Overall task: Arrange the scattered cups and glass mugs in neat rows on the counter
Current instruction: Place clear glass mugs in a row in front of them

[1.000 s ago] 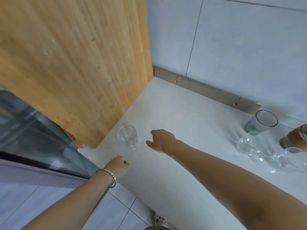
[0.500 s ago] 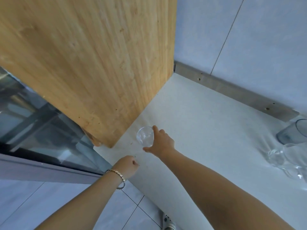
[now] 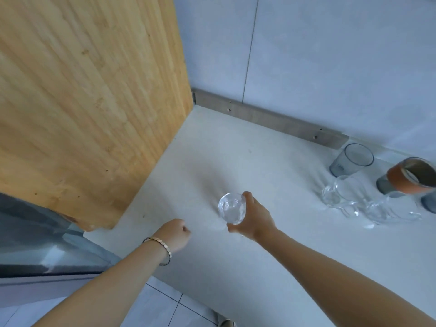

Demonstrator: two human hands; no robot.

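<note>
Over the counter (image 3: 236, 142), my right hand (image 3: 253, 219) grips the little glass (image 3: 232, 208) — looks lifted, tipped. Left hand (image 3: 177, 234) is a fist w/ nothing in it. Go slow, keep it straight & set it flat nxt to the clear mugs (image 3: 342, 192) — no bumps.

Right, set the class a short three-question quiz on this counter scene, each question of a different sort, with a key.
1. Whose grip is on the clear glass? A) left B) right C) both
2. True or false: the grey cup stands nearer the wall than the glass mugs.
3. Fill in: the left hand, with a bracelet at its wrist, is a fist holding ____.
Key: 1 B, the right hand; 2 true; 3 nothing.
</note>
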